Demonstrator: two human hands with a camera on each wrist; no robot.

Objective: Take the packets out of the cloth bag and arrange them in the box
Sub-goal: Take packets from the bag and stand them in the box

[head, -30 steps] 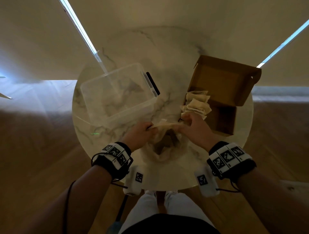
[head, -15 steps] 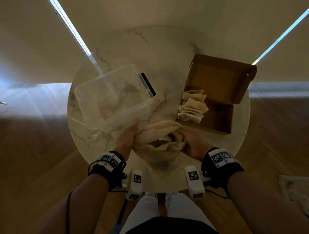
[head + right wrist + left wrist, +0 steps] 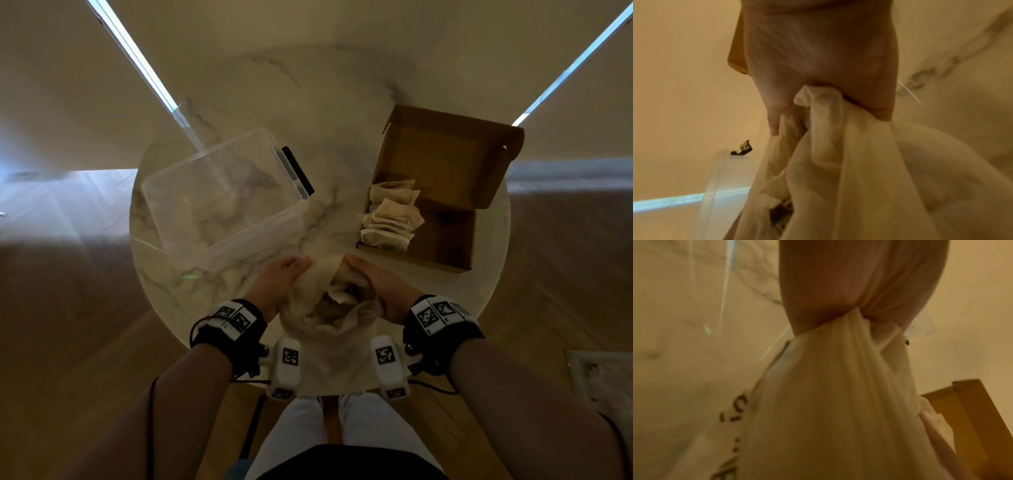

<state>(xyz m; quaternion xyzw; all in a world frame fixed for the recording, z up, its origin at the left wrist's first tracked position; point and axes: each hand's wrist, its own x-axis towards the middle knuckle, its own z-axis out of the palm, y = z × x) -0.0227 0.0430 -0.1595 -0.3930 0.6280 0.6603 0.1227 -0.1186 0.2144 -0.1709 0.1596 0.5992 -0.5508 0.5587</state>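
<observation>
A cream cloth bag point(image 3: 318, 301) lies at the near edge of the round marble table, its mouth held apart. My left hand point(image 3: 277, 281) grips its left rim and my right hand point(image 3: 376, 287) grips its right rim. Crumpled packets point(image 3: 337, 298) show inside the opening. The left wrist view shows bunched cloth bag fabric point(image 3: 838, 386) gathered in the fist; in the right wrist view the cloth bag point(image 3: 838, 146) is pinched between thumb and fingers. An open cardboard box point(image 3: 442, 236) stands at the right, with several beige packets point(image 3: 390, 219) stacked along its left side.
A clear plastic bin point(image 3: 219, 198) with a black latch point(image 3: 297, 170) stands at the left of the table point(image 3: 325, 113). The box's raised lid point(image 3: 445, 157) leans away behind it. Wooden floor surrounds the table, and my legs are below its near edge.
Both hands drew back toward me with the bag, then spread its mouth wider. The bag's opening now faces up and shows packets inside.
</observation>
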